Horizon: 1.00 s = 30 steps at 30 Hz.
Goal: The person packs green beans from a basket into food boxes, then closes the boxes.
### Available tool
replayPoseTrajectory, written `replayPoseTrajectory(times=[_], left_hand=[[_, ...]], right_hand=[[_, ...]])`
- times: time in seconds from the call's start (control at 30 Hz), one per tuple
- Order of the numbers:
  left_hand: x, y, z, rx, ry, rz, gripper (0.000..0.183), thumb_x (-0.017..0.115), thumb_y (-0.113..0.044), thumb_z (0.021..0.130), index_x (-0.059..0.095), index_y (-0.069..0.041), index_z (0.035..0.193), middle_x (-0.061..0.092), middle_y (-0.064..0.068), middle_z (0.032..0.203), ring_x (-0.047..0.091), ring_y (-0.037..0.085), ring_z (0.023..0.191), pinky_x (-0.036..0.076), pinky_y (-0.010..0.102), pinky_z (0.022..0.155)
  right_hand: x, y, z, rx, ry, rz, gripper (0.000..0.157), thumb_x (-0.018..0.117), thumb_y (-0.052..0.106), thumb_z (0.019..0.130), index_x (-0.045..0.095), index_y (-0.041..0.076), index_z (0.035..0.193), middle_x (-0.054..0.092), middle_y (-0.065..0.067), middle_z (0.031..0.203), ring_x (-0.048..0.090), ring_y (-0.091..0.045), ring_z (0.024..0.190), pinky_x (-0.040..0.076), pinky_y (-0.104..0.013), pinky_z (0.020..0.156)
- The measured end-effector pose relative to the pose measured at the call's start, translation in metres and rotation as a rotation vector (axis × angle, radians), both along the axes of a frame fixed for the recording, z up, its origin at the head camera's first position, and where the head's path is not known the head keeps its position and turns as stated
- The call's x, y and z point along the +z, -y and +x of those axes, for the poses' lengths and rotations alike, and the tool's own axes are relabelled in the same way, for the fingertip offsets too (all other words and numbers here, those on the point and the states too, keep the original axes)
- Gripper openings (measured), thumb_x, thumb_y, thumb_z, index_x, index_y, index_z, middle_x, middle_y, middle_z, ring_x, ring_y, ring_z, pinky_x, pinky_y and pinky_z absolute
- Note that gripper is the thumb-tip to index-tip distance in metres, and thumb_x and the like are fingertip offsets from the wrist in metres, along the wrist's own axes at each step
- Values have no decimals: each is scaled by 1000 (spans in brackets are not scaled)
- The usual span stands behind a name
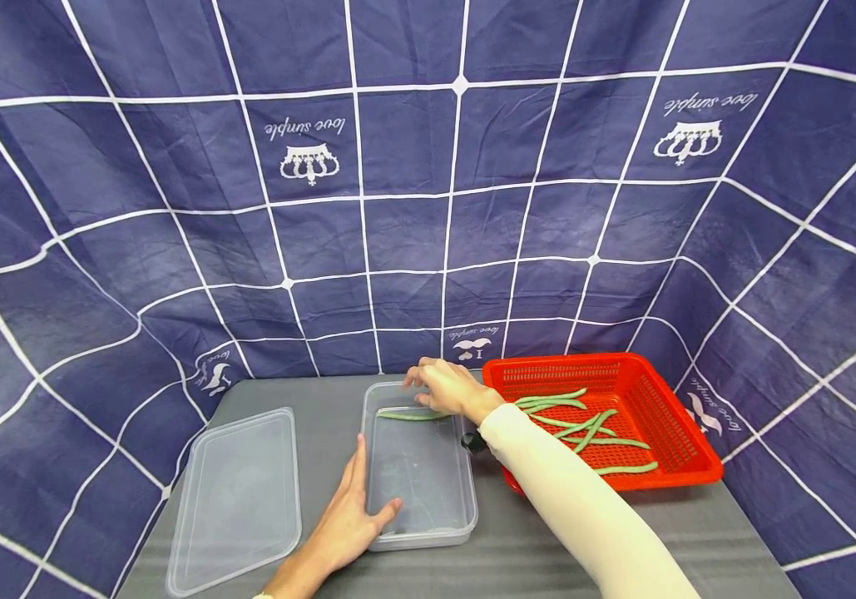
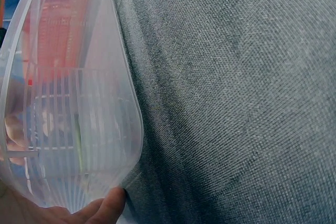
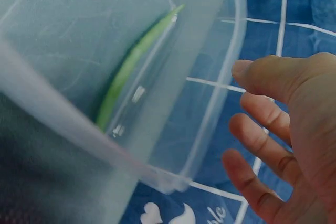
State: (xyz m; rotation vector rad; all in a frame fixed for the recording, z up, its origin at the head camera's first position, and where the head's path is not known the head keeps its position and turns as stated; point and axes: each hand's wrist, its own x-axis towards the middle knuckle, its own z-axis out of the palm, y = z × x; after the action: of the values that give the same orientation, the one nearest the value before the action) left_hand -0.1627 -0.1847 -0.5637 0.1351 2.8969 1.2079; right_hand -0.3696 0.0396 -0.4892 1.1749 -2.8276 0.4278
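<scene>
A clear plastic container [image 1: 420, 474] stands in the middle of the table, with one green bean [image 1: 407, 415] lying along its far end. My left hand [image 1: 353, 516] rests against the container's left side, its fingers straight along the wall and its thumb spread over the near left part. In the left wrist view, fingertips [image 2: 113, 205] touch the outside of the wall. Over the far right corner is my right hand [image 1: 446, 387], fingers loosely bent and holding nothing. The right wrist view shows the bean [image 3: 131, 66] inside the container, apart from that hand's fingers.
A red plastic basket [image 1: 678, 416] with several green beans [image 1: 592, 428] stands to the right, partly behind my right forearm. A clear flat lid [image 1: 236, 499] lies on the grey table at left. Blue checked cloth [image 1: 413, 233] hangs behind and at both sides.
</scene>
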Motion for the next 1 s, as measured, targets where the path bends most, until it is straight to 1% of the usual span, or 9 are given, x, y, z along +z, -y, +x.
replayPoseTrajectory(times=[0.33, 0.4, 0.43, 0.5, 0.53, 0.67, 0.73, 0.87, 1.0], left_hand=[[1, 1, -1, -6, -24, 3, 129, 92, -40, 99, 5, -5, 188, 29, 31, 189, 38, 57, 172, 41, 72, 136], [-1, 1, 0, -5, -23, 2, 128, 92, -40, 99, 5, -5, 188, 29, 30, 189, 39, 56, 172, 41, 72, 135], [-2, 1, 0, -3, -24, 1, 128, 92, -40, 99, 5, -6, 188, 30, 30, 189, 39, 56, 172, 42, 71, 135], [-2, 0, 1, -7, -33, -1, 129, 92, -41, 99, 6, -6, 188, 31, 30, 189, 40, 56, 171, 42, 72, 134], [-2, 0, 1, -9, -39, 0, 129, 92, -41, 99, 6, -6, 188, 31, 30, 189, 41, 57, 171, 43, 72, 134], [-1, 1, 4, -14, -26, 2, 130, 92, -42, 98, 5, -5, 188, 29, 30, 189, 40, 57, 171, 42, 73, 134], [-1, 2, 6, -12, -18, 3, 131, 92, -42, 98, 5, -4, 187, 29, 31, 189, 40, 58, 171, 42, 73, 134], [-1, 2, 6, -9, -19, 3, 131, 92, -42, 98, 4, -4, 187, 29, 32, 189, 40, 59, 171, 43, 74, 133], [-1, 1, 1, -10, -12, 8, 130, 91, -43, 99, 5, -6, 188, 27, 30, 191, 38, 56, 173, 41, 72, 135]], right_hand=[[25, -36, 10, 19, -53, -39, 32, 88, 17, 103, 85, 26, 134, 80, 3, 124, 81, -18, 113, 70, -46, 89], [28, -48, 11, 21, -42, -54, 32, 87, 16, 103, 85, 25, 133, 79, -1, 124, 82, -21, 114, 70, -48, 90], [30, -54, 11, 19, -40, -59, 32, 87, 15, 103, 85, 25, 133, 79, -1, 125, 83, -23, 115, 70, -49, 92], [33, -66, 13, 6, -36, -66, 30, 87, 14, 103, 85, 25, 132, 81, -2, 129, 81, -26, 127, 70, -51, 97], [34, -72, 13, 2, -33, -67, 30, 87, 14, 103, 85, 25, 131, 81, -3, 129, 82, -28, 126, 70, -51, 95], [36, -95, 16, -38, -41, -67, 28, 87, 18, 103, 85, 26, 130, 82, 1, 129, 80, -26, 118, 68, -46, 89], [35, -107, 18, -46, -41, -75, 28, 86, 19, 104, 85, 25, 131, 81, 1, 122, 79, -23, 104, 65, -43, 84], [33, -134, 20, -54, -45, -96, 25, 86, 17, 105, 86, 21, 129, 81, -1, 118, 79, -24, 102, 64, -39, 86], [27, -163, 19, -72, -50, -87, 26, 88, 16, 104, 86, 16, 130, 81, -3, 116, 78, -24, 99, 64, -39, 87]])
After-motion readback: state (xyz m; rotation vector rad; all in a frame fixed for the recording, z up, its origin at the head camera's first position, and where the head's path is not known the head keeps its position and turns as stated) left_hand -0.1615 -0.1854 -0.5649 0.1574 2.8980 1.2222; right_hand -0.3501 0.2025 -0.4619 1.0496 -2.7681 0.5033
